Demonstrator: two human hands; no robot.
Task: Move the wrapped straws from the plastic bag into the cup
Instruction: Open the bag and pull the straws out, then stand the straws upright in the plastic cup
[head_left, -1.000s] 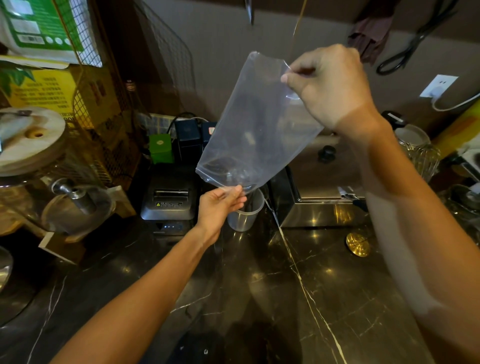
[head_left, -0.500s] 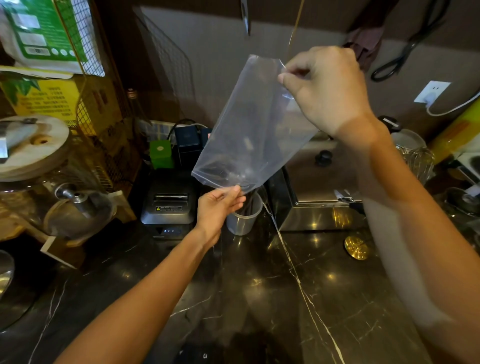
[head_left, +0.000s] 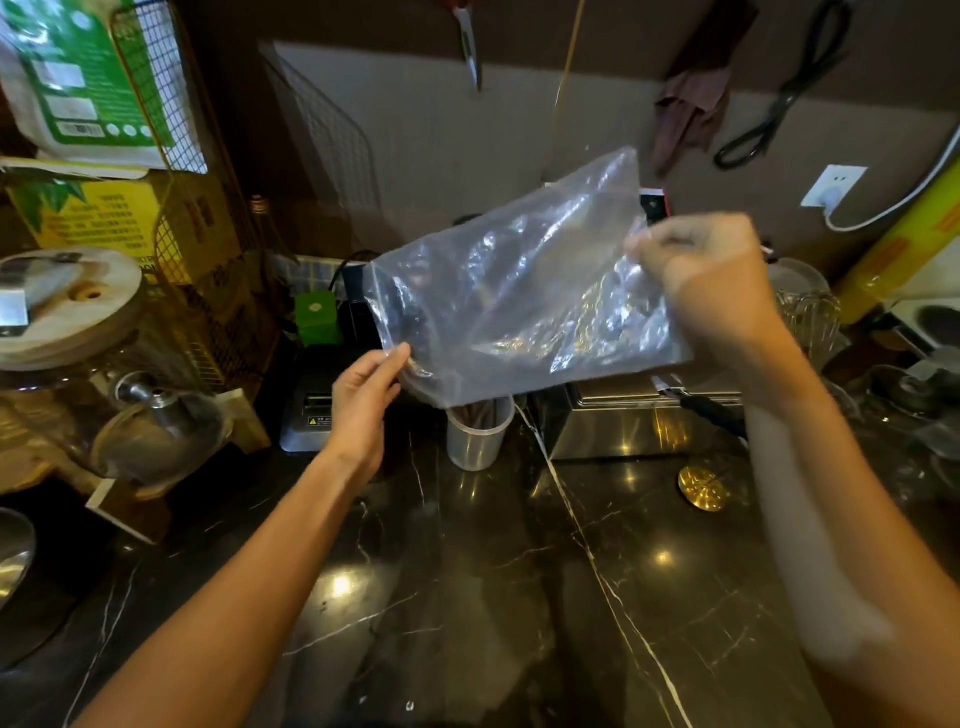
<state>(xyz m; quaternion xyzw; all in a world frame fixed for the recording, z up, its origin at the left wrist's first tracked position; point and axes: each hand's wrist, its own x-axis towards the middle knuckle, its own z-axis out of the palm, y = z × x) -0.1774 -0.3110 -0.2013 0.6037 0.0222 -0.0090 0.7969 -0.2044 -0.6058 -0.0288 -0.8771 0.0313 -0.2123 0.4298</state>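
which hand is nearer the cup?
Left. The left hand sits just left of the cup, slightly above its rim. The right hand is higher, up to the right.

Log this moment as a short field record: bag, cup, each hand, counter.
bag: clear plastic bag, held in the air above the cup, looks empty
cup: translucent cup, upright on the counter, dark straws standing inside
left hand: left hand, fingers at the bag's lower left edge
right hand: right hand, pinching the bag's right edge, blurred
counter: dark marble counter; metal appliance right of the cup, receipt printer left of it
task state: straws appear to be in the cup
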